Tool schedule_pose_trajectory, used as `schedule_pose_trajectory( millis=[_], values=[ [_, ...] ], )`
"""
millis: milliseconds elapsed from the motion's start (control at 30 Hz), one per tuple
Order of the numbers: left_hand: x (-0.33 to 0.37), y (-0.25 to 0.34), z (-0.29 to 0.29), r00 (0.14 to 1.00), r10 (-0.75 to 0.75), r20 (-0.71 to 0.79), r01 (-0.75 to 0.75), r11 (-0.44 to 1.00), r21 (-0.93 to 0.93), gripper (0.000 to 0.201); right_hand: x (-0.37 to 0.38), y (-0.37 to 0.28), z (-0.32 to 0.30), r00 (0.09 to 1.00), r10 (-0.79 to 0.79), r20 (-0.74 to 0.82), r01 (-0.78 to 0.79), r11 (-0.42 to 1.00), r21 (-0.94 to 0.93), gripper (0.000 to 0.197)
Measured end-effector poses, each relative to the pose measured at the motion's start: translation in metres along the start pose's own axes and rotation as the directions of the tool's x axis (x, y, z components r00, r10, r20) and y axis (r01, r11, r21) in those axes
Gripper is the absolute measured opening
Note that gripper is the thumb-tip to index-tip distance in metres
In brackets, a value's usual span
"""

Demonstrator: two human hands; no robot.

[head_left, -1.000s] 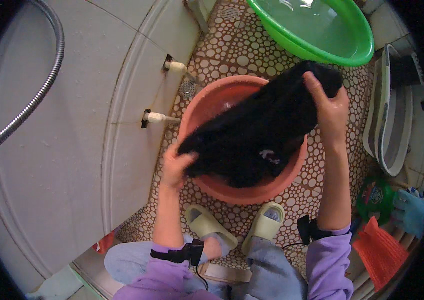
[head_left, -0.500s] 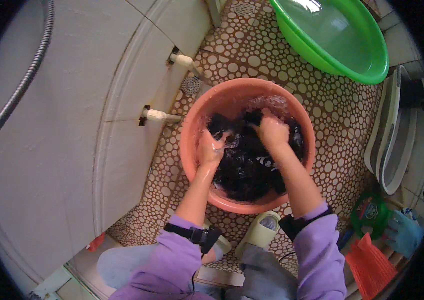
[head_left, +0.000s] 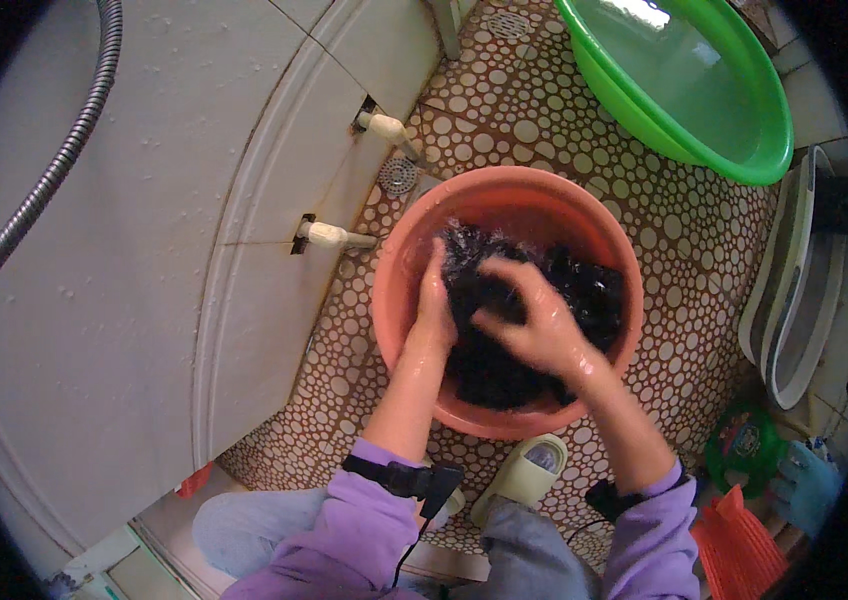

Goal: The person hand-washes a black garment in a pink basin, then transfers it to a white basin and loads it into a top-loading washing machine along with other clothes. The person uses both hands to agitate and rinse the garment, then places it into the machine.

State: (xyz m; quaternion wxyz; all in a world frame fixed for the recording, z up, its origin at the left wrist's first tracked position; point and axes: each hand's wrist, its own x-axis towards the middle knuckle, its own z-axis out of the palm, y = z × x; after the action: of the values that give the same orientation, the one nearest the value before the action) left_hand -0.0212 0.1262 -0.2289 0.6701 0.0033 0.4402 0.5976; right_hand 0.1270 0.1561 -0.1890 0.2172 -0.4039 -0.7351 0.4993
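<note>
A round salmon-pink basin [head_left: 634, 300] stands on the floor, with wet black cloth [head_left: 499, 375] bunched in water inside it. My left hand [head_left: 433, 305] is at the basin's left side, fingers stretched out along the cloth's edge and seen nearly edge-on. Over the middle of the cloth, my right hand [head_left: 542, 325] is slightly blurred, its thumb and fingers apart and curved, with nothing gripped between them. Water splashes by the left fingertips. Whether either palm touches the cloth is hard to see.
A large green basin [head_left: 634, 110] of cloudy water stands at the far right. Pale pipe fittings [head_left: 326, 235] jut from the white panel [head_left: 144, 260] at left, beside a floor drain [head_left: 398, 176]. Pale tubs [head_left: 794, 290] lean on the right wall, near an orange-red mesh cloth [head_left: 739, 545].
My right hand has come out of the far part of the water, nearer to me, and its fingers have spread. My left hand's fingers have straightened. The black cloth has shifted in the basin.
</note>
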Motion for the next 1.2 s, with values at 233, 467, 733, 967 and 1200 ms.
schedule_pose_trajectory(
  millis=[233,467,733,967,1200],
  values=[
    [-0.027,-0.01,0.019,0.997,-0.036,-0.07,0.039,0.998,0.046,0.043,0.016,-0.019,0.056,0.964,-0.253,-0.086,0.166,0.818,-0.55,0.019],
    [-0.021,-0.017,-0.018,0.971,0.035,-0.237,-0.024,0.999,0.049,0.046,0.041,0.068,-0.006,0.887,0.33,-0.323,-0.411,0.882,-0.229,0.071],
    [0.029,-0.047,-0.046,0.932,0.285,-0.225,0.205,0.098,0.974,0.049,0.044,0.115,0.007,0.861,0.456,-0.223,-0.491,0.635,-0.597,0.064],
    [0.025,-0.016,-0.027,0.939,-0.05,-0.342,0.123,0.973,0.195,0.041,0.022,0.084,-0.017,0.865,0.486,-0.122,-0.392,0.808,0.439,0.081],
    [-0.001,-0.007,0.022,0.966,-0.255,-0.039,0.255,0.967,-0.01,0.046,-0.03,-0.013,0.011,0.998,-0.052,-0.018,0.045,0.963,-0.265,0.048]
  ],
)
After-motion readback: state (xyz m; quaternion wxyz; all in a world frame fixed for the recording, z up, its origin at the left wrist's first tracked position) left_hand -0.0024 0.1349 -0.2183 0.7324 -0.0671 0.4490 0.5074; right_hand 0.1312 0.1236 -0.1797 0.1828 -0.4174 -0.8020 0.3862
